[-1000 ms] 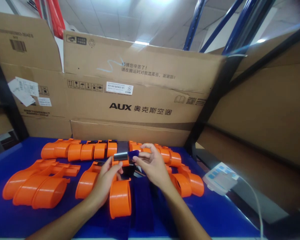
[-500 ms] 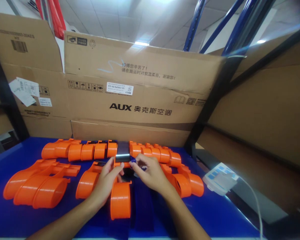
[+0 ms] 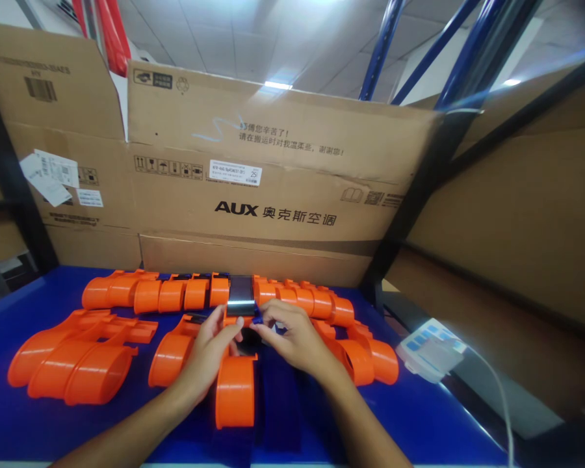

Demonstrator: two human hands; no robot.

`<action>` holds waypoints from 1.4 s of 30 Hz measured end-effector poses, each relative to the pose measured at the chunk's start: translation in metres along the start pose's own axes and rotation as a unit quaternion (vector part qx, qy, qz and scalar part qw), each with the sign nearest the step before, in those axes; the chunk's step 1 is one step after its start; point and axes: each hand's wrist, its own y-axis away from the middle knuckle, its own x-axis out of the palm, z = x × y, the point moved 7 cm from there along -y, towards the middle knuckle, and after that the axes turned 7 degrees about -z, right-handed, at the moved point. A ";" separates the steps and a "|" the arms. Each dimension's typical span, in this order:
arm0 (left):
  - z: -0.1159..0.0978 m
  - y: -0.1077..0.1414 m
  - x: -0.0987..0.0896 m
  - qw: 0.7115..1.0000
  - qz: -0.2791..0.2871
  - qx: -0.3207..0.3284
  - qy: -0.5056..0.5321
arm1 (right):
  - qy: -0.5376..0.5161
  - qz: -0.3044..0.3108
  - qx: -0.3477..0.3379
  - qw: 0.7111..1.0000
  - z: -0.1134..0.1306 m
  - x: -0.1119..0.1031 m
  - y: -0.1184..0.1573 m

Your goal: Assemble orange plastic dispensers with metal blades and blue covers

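In the middle of the table, my left hand [image 3: 213,344] closes around an orange tape dispenser [image 3: 236,390], thumb pressed on its frame. At the dispenser's upper end is a dark plate [image 3: 240,292] with a shiny serrated metal edge, and the round orange part points toward me. On the right side of that end, my right hand [image 3: 290,331] pinches a small dark blue piece [image 3: 257,320]. Fingers cover most of this piece, so its kind is unclear.
Several orange dispenser parts [image 3: 170,296] line the back of the blue table [image 3: 175,435]. More lie left [image 3: 97,377] and right [image 3: 383,361]. A cardboard sheet [image 3: 273,169] stands behind. A white device with a cable [image 3: 431,351] hangs at the right edge.
My right fingers have turned slightly around the small blue piece, and less of it shows. My left hand keeps its hold on the tape dispenser. The view has shifted a little.
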 end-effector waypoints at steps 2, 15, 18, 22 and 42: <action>0.000 0.000 0.000 1.000 -0.003 0.000 0.002 | 0.000 -0.003 -0.003 1.000 0.000 0.001 0.000; 0.001 0.000 0.001 0.994 -0.027 -0.053 0.093 | -0.082 -0.013 0.117 0.990 -0.002 -0.008 0.001; 0.001 0.003 0.011 0.991 0.030 -0.086 0.101 | -0.153 -0.048 0.194 0.968 -0.011 -0.011 0.003; -0.004 0.013 0.026 0.979 0.109 -0.120 0.126 | -0.275 0.033 0.242 0.930 -0.006 0.005 0.005; -0.012 0.020 0.025 0.986 0.094 -0.108 0.088 | -0.212 -0.018 0.220 0.952 -0.006 0.020 0.003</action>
